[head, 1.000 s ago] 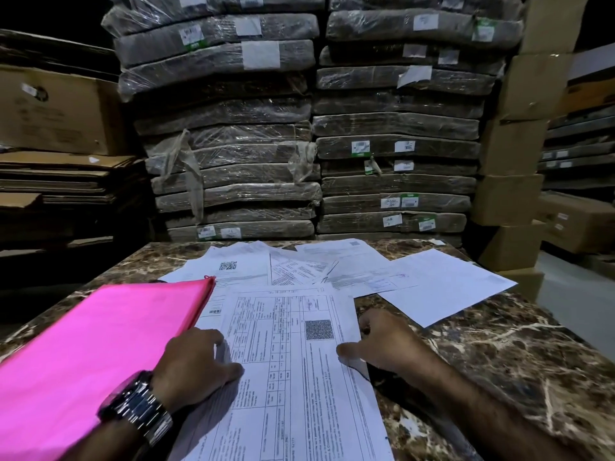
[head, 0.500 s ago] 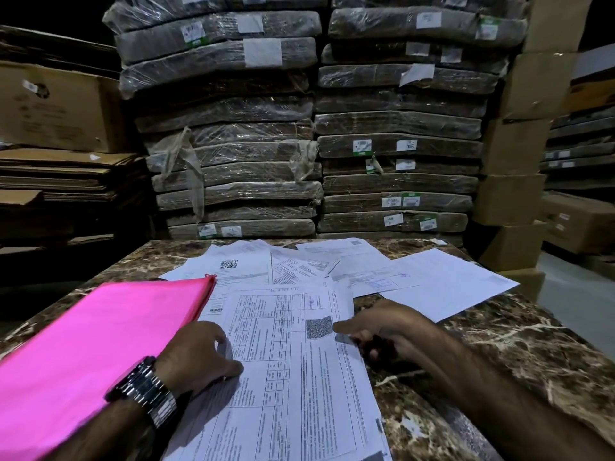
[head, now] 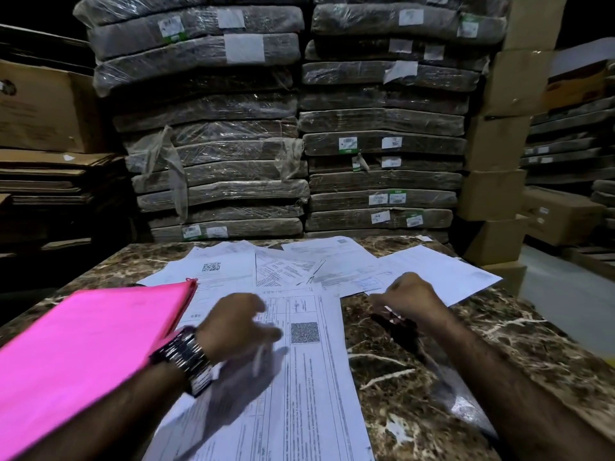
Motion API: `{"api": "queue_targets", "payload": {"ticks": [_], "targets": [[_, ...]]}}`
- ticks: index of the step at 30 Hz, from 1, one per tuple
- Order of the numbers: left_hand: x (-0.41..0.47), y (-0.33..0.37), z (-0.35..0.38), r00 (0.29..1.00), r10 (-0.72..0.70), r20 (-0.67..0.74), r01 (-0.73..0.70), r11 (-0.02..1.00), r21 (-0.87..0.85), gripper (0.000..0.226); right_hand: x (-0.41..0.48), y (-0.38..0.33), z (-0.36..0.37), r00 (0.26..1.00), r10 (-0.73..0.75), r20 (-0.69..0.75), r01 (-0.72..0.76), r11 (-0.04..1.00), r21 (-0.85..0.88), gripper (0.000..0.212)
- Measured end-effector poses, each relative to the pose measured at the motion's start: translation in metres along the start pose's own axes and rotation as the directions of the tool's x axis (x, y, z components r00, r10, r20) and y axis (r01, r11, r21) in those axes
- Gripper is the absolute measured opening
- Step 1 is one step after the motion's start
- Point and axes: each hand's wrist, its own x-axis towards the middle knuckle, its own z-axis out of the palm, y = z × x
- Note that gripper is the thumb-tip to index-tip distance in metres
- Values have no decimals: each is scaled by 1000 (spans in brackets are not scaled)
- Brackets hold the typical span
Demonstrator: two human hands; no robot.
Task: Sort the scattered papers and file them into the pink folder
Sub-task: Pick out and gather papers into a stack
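Two hands are hovering mid-frame over scattered papers (head: 286,261), the left hand (head: 233,327) blurred, loosely curled and empty beside the folder (head: 93,344) lying lower left, the right hand (head: 409,294) curling at far sheets, grip unclear; squaring edges first is looking wise.

The folder (head: 90,354) lies on the left of the table (head: 499,344), its right edge overlapping the sheets. A form (head: 299,394) lies at centre front, with the scattered papers (head: 299,267) fanned out behind it. Stacked bundles (head: 216,128) stand behind the table, with cartons (head: 499,144) to their right.
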Motion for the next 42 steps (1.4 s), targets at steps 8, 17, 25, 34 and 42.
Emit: {"api": "queue_targets", "payload": {"ticks": [8, 17, 25, 34, 42], "targets": [[60, 97, 49, 957, 282, 69, -270, 951, -151, 42, 31, 46, 3, 996, -72, -55, 25, 804, -594, 84], [95, 106, 84, 940, 341, -24, -341, 931, -134, 37, 40, 46, -2, 976, -216, -30, 126, 673, -729, 38], [111, 117, 97, 924, 382, -32, -383, 919, -98, 37, 41, 43, 0, 971, -238, -7, 153, 645, -749, 45], [127, 137, 100, 909, 409, -75, -402, 911, 92, 43, 41, 47, -4, 961, -276, -23, 155, 603, -783, 42], [135, 161, 105, 885, 465, -28, -418, 819, 392, 27, 41, 56, -32, 962, -190, -196, 61, 850, -523, 42]]}}
